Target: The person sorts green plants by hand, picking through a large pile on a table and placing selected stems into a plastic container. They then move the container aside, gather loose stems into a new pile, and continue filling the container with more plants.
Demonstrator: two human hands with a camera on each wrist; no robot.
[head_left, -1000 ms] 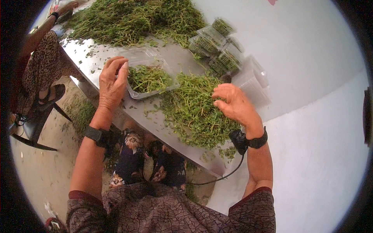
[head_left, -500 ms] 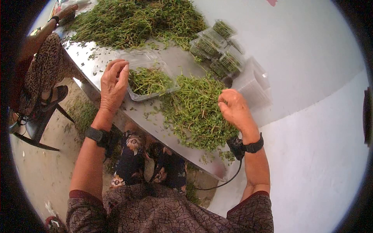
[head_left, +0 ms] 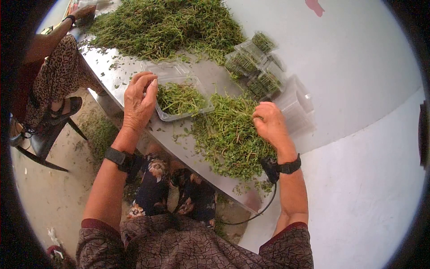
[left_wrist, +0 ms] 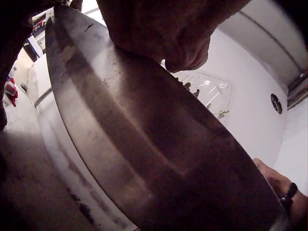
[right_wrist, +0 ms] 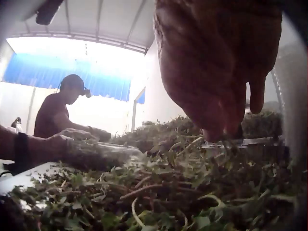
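My left hand (head_left: 140, 99) is at the left side of a clear plastic clamshell box (head_left: 168, 117), fingers loosely bent beside its rim. Leafy green stems (head_left: 181, 97) lie in that box, and its lid (head_left: 172, 69) is folded back. To the right, my right hand (head_left: 272, 123) has its fingers bent down into the top edge of a heap of cut greens (head_left: 228, 139). In the right wrist view, the fingertips (right_wrist: 214, 134) come together among the stems. In the left wrist view, the hand shows dark above the metal table edge, with the box behind it.
A larger mound of greens (head_left: 165, 29) covers the table's far end. Filled clear boxes (head_left: 255, 62) are stacked by the wall, beside nested empty boxes (head_left: 295, 107). Another person (right_wrist: 57, 108) works at the far left. A cable (head_left: 266, 208) hangs from my right wrist.
My right hand has drawn in slightly and its fingers have closed together at the heap's edge. The left hand stays beside the box. The whole head view has shifted a little.
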